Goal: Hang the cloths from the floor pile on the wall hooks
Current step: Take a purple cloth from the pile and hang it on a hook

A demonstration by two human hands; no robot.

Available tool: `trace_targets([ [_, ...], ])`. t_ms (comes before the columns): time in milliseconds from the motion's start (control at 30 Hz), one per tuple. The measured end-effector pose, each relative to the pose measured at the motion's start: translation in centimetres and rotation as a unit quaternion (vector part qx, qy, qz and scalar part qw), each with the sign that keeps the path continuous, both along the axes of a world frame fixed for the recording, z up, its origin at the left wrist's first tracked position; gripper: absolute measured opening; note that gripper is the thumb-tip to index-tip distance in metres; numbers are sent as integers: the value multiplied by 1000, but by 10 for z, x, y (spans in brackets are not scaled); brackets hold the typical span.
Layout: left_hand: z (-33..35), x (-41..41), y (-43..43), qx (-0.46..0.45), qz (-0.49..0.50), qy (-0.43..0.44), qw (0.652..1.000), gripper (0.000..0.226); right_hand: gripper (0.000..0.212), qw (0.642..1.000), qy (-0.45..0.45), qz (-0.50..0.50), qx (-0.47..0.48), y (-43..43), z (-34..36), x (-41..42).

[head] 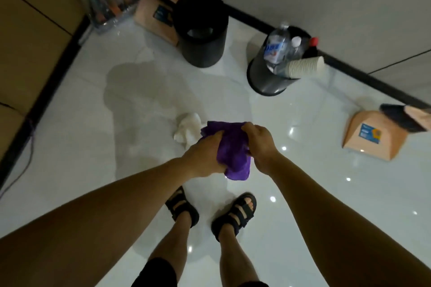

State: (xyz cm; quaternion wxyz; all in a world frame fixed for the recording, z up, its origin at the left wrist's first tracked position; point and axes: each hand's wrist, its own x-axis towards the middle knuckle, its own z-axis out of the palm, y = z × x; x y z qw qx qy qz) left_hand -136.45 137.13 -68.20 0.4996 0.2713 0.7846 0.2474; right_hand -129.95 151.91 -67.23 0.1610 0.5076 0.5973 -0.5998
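Observation:
A crumpled purple cloth (pixel 233 147) hangs in the air in front of me, above the glossy white floor. My left hand (pixel 205 156) grips its lower left side and my right hand (pixel 258 144) pinches its upper right edge. Both hands are closed on the fabric. A white cloth (pixel 187 127) lies bunched on the floor just beyond my hands, partly hidden behind the purple one. No wall hooks are in view.
A black bin (pixel 201 30) stands at the back. A second bin (pixel 270 77) to its right holds bottles and stacked paper cups. Two peach dustpans with brushes sit by the wall (pixel 156 16) (pixel 377 135). A plastic bag (pixel 109 0) and a thin cable (pixel 25 154) are on the left. My sandalled feet (pixel 210 209) are below.

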Motion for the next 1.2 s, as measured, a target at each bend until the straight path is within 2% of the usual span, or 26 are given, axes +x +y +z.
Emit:
trace_targets([
  [67, 49, -19, 6, 23, 39, 63, 997, 63, 31, 999, 32, -16, 5, 7, 54, -20],
  [133, 99, -39, 8, 52, 61, 93, 992, 39, 32, 997, 69, -31, 19, 11, 106, -38],
  [200, 147, -57, 6, 85, 72, 115, 987, 24, 37, 992, 123, -11, 10, 12, 153, -52],
  [233, 169, -65, 5, 103, 80, 119, 984, 23, 38, 988, 154, 22, -10, 12, 174, -56],
  [300, 208, -80, 0, 120, 108, 104, 981, 24, 27, 972, 211, 105, -27, 8, 209, -62],
  [433, 267, -107, -12, 102, 148, 40, 983, 21, 9, 958, 233, 141, 92, -7, 265, -81],
  [567, 311, -127, -35, 108, 134, 19, 985, 27, 21, 946, 226, 179, 149, -29, 322, -107],
  [700, 355, -133, -64, 237, 82, -30, 968, 37, 25, 958, 216, 152, 113, -53, 365, -135],
  [800, 375, -132, -86, 253, 103, 52, 960, 41, 28, 957, 237, 149, 73, -78, 390, -153],
  [867, 384, -136, -100, 256, 159, 125, 945, 26, 33, 945, 243, 182, 120, -91, 403, -160],
  [900, 390, -140, -107, 261, 177, 147, 937, 28, 33, 937, 253, 188, 150, -94, 410, -164],
  [933, 398, -144, -113, 263, 184, 160, 934, 33, 33, 930, 265, 186, 177, -96, 416, -166],
  [1000, 418, -150, -120, 266, 218, 142, 928, 27, 37, 918, 299, 170, 196, -101, 430, -167],
  [1100, 457, -161, -122, 295, 322, 127, 891, 24, 39, 915, 364, 141, 104, -114, 456, -164],
  [1200, 501, -166, -116, 310, 356, 164, 866, 19, 24, 891, 414, 186, 9, -124, 482, -162],
])
